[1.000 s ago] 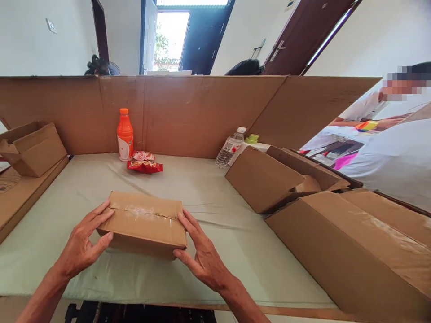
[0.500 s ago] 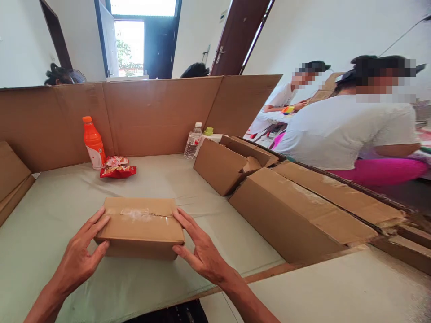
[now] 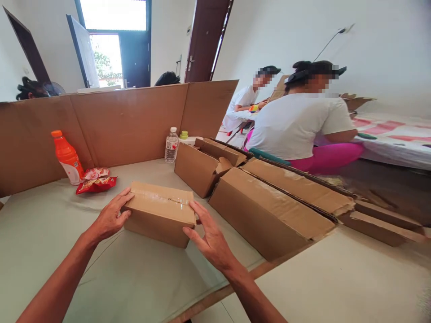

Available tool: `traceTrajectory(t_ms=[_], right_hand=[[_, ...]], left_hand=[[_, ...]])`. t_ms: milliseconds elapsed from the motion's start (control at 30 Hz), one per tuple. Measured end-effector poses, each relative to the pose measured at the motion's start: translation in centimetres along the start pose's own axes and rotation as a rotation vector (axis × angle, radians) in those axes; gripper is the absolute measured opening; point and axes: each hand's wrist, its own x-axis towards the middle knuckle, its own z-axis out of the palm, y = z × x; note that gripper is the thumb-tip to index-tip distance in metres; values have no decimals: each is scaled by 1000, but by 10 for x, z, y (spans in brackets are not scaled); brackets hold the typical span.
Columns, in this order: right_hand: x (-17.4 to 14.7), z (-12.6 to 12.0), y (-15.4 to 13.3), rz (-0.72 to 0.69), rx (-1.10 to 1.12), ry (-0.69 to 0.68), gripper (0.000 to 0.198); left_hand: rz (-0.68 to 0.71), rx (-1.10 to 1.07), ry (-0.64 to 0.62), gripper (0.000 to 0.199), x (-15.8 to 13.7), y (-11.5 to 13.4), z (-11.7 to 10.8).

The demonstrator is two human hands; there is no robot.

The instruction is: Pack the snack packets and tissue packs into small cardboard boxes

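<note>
A closed brown cardboard box (image 3: pixel 158 220) with shiny clear tape along its top seam is between my two hands, turned slightly. My left hand (image 3: pixel 109 215) grips its left end, fingers at the upper edge and thumb on the front. At the right end, my right hand (image 3: pixel 208 233) holds it with the fingers at the top corner and the thumb on the front face. Whether the box's underside touches the pale table cover (image 3: pixel 128 278) is hard to tell.
An orange bottle (image 3: pixel 69 159) stands by red snack packets (image 3: pixel 96 181) at the back left. Near the cardboard wall (image 3: pixel 134 116) is a clear water bottle (image 3: pixel 171 146). Larger cardboard boxes (image 3: pixel 262 215) line the right edge. Beyond them sits a person in a white shirt (image 3: pixel 299 121).
My view has swung to the right. Both hands have moved the box toward the larger boxes on the right and turned it, its right end coming nearer me.
</note>
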Motion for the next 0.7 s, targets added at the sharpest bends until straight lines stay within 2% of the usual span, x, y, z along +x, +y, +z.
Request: traceTrajectory(t_ms=[200,333,500,700], right_hand=[[0,1,2,-27,-24,-6,64],[3,1,-1,-23,-81,4,69],[21,1,10,27,-177,42,72],[51,1,43,129,-247,175,70]], left_hand=[[19,80,4,51,-1,-4,2],[43,155,-19,51,15,-11,4],[67,234,-40,51,67,-20,17],[108,284,-58,43,144,-18,44]])
